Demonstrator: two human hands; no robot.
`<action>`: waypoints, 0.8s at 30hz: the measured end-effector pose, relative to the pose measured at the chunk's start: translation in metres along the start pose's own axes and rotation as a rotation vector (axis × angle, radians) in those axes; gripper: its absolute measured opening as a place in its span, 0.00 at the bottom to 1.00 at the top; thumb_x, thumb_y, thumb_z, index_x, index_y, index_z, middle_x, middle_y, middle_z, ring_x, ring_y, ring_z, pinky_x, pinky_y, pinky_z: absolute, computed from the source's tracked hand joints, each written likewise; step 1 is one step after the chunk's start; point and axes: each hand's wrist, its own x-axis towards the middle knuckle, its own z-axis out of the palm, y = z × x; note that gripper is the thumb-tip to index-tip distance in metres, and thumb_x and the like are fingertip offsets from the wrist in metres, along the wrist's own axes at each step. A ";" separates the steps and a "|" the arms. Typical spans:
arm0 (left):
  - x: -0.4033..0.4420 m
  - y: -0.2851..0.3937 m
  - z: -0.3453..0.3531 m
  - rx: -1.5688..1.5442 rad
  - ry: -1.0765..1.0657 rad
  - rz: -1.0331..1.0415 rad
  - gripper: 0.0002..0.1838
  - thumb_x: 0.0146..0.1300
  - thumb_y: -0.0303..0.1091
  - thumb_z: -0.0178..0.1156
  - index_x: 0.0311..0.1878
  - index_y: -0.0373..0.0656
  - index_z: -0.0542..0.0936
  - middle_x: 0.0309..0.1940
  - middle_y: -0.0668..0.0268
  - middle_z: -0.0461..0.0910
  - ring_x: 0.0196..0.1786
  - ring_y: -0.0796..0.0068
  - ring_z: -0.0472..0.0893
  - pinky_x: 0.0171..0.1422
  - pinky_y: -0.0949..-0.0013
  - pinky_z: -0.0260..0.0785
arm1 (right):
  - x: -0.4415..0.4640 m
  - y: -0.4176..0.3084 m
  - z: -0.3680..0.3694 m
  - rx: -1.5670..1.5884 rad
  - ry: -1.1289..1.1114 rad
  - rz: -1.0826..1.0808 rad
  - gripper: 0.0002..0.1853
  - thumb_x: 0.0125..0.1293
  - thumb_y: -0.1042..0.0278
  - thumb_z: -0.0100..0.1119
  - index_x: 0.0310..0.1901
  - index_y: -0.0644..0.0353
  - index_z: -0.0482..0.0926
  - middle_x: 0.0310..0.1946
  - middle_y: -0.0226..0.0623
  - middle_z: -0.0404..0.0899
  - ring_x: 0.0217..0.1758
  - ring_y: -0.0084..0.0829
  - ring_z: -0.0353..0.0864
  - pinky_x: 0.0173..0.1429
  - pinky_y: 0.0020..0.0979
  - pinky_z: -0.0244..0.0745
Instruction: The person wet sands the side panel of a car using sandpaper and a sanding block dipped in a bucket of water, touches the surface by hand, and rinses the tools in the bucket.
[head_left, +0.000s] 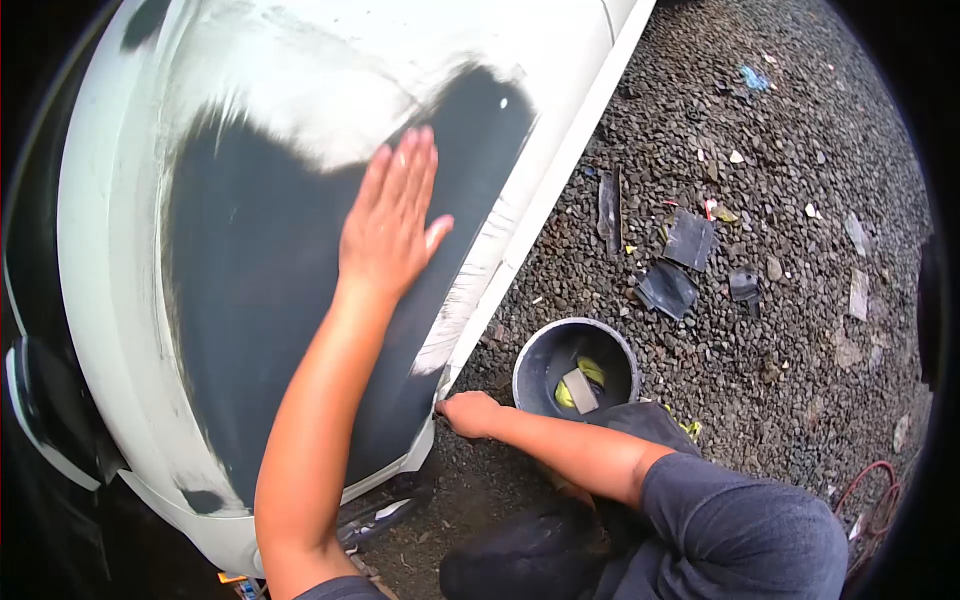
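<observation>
My left hand (390, 215) lies flat on a car body panel (270, 270), fingers stretched out and thumb apart, with nothing in it. Dark grey primer with feathered edges covers much of the panel; white paint surrounds it. The fingertips reach near the upper border of the grey area. My right hand (467, 413) is closed at the panel's lower right edge, its fingers curled against the corner. What those fingers grip is hidden. Close by the right forearm stands a round dark bucket (524, 352), holding a pale rectangular block (579, 390) and a yellow-green cloth (591, 370).
Gravel (720, 370) covers the ground to the right. Broken black plastic pieces (668, 289) and scraps of litter are scattered over it. A red hose or cable (885, 475) lies at the far right. A dark car mirror (55, 410) juts out at the left.
</observation>
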 end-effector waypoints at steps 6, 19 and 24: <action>-0.036 0.028 0.025 0.009 -0.049 0.182 0.46 0.71 0.66 0.48 0.81 0.43 0.59 0.85 0.65 0.49 0.87 0.70 0.43 0.90 0.54 0.30 | -0.016 0.025 -0.041 -0.153 0.075 -0.006 0.14 0.61 0.71 0.59 0.48 0.59 0.85 0.43 0.50 0.88 0.48 0.51 0.89 0.49 0.50 0.84; 0.109 0.031 0.016 0.114 0.105 0.133 0.45 0.72 0.66 0.47 0.82 0.42 0.57 0.84 0.65 0.50 0.87 0.69 0.45 0.89 0.46 0.31 | -0.022 0.040 -0.090 -0.022 0.235 0.105 0.14 0.63 0.73 0.56 0.49 0.61 0.84 0.45 0.50 0.87 0.51 0.51 0.88 0.52 0.51 0.83; 0.140 0.039 0.014 0.164 0.117 0.095 0.45 0.73 0.67 0.44 0.82 0.43 0.58 0.85 0.66 0.50 0.87 0.71 0.44 0.89 0.46 0.30 | -0.020 0.051 -0.090 -0.059 0.264 0.103 0.16 0.60 0.68 0.65 0.51 0.57 0.83 0.40 0.49 0.88 0.47 0.52 0.88 0.50 0.51 0.83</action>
